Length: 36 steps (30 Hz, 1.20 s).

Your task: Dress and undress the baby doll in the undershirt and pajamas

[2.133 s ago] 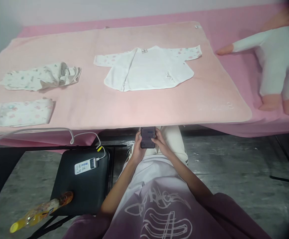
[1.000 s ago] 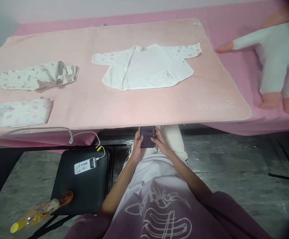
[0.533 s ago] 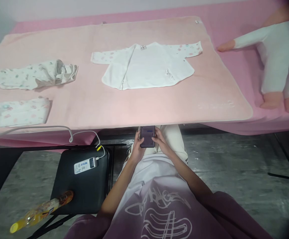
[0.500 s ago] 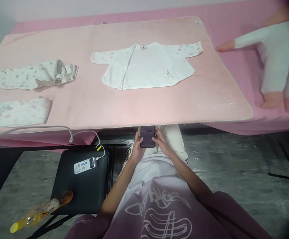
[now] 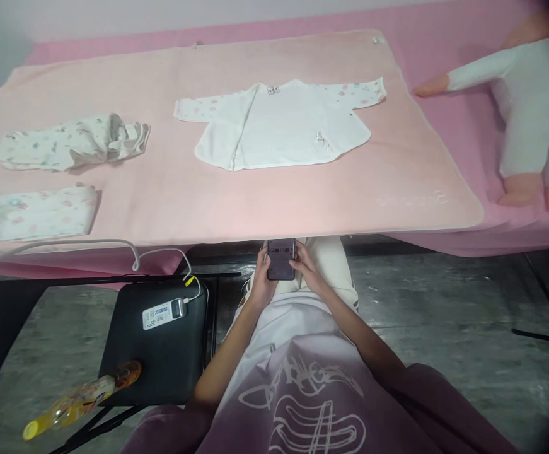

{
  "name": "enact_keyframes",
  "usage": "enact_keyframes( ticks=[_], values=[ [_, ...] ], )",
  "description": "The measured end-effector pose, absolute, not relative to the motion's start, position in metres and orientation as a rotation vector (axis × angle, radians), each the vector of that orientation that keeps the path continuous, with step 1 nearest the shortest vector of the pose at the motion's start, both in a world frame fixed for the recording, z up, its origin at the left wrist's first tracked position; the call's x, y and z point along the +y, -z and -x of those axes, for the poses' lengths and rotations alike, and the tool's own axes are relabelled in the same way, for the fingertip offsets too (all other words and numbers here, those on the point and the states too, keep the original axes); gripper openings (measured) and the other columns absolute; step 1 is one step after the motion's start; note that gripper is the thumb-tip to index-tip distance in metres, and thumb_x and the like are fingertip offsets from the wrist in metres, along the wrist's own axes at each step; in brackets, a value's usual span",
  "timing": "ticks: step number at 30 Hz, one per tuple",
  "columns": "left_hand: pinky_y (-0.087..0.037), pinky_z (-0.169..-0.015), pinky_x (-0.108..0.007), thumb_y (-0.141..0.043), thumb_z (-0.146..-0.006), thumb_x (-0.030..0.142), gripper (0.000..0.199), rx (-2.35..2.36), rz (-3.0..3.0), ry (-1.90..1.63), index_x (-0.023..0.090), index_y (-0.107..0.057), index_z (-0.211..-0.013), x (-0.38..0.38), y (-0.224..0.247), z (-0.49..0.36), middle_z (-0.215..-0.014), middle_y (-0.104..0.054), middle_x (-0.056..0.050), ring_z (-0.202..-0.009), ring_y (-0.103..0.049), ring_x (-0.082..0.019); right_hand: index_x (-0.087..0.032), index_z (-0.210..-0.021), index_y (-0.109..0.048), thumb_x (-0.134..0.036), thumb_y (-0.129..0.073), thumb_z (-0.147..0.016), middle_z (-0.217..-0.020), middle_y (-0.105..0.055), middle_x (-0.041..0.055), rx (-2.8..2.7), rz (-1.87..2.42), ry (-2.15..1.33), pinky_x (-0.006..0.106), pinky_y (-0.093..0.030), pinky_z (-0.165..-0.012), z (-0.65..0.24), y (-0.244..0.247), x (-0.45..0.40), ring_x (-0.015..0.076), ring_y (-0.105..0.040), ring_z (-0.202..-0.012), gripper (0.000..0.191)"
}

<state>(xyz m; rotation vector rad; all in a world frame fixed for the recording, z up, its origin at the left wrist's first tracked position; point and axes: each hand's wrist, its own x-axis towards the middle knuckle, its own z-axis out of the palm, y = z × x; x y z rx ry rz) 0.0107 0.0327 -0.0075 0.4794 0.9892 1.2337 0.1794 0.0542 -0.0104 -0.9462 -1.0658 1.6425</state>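
A dark smartphone (image 5: pixel 281 260) rests between my two hands, low over my lap beside the table's front edge. My left hand (image 5: pixel 261 282) grips its left side, thumb at the lower screen. On the other side, my right hand (image 5: pixel 309 270) closes around the phone's right edge with its thumb over the screen. The phone's top end meets the table edge in view. Beyond it, a white baby shirt (image 5: pixel 278 129) with patterned sleeves lies spread flat on a light pink mat (image 5: pixel 161 202).
Left on the mat are a crumpled patterned garment (image 5: pixel 66 144) and a folded patterned cloth (image 5: pixel 40 212). A doll in white (image 5: pixel 524 107) lies at the right. A black stool (image 5: pixel 161 359) holds a cabled white device (image 5: pixel 163 314) and a yellow-capped bottle (image 5: pixel 82 398).
The phone's screen now shows a different picture. Both hands keep their hold, and the whole view has shifted very slightly.
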Motion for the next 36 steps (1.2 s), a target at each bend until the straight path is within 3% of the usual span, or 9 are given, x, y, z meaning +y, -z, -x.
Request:
enact_keyframes(
  ticks=[19, 25, 36],
  values=[
    [-0.046, -0.132, -0.057, -0.096, -0.085, 0.038, 0.082, 0.942, -0.450, -1.156, 0.037, -0.061, -0.159, 0.028, 0.014, -0.003, -0.162, -0.065, -0.008, -0.155, -0.059, -0.037, -0.031, -0.169, -0.047, -0.059, -0.080, -0.097, -0.164, -0.062, 0.0091, -1.046, 0.937, -1.638, 0.049, -0.043, -0.135, -0.179, 0.020, 0.054, 0.0311, -0.052, -0.157, 0.084],
    [-0.040, -0.137, -0.054, -0.097, -0.084, 0.037, 0.094, 0.978, -0.498, -1.136, 0.037, -0.054, -0.168, 0.026, 0.015, -0.002, -0.167, -0.062, -0.009, -0.161, -0.053, -0.036, -0.031, -0.169, -0.045, -0.062, -0.086, -0.094, -0.164, -0.060, 0.0114, -1.028, 0.931, -1.596, 0.048, -0.045, -0.134, -0.171, 0.031, 0.053, 0.0306, -0.055, -0.154, 0.091],
    [-0.047, -0.130, -0.055, -0.091, -0.090, 0.045, 0.083, 0.904, -0.451, -1.161, 0.036, -0.056, -0.165, 0.029, 0.011, -0.004, -0.164, -0.065, -0.009, -0.155, -0.060, -0.036, -0.031, -0.174, -0.037, -0.065, -0.089, -0.091, -0.164, -0.058, 0.0136, -1.105, 0.938, -1.555, 0.048, -0.046, -0.133, -0.170, 0.030, 0.051, 0.0313, -0.056, -0.152, 0.103]
  ],
)
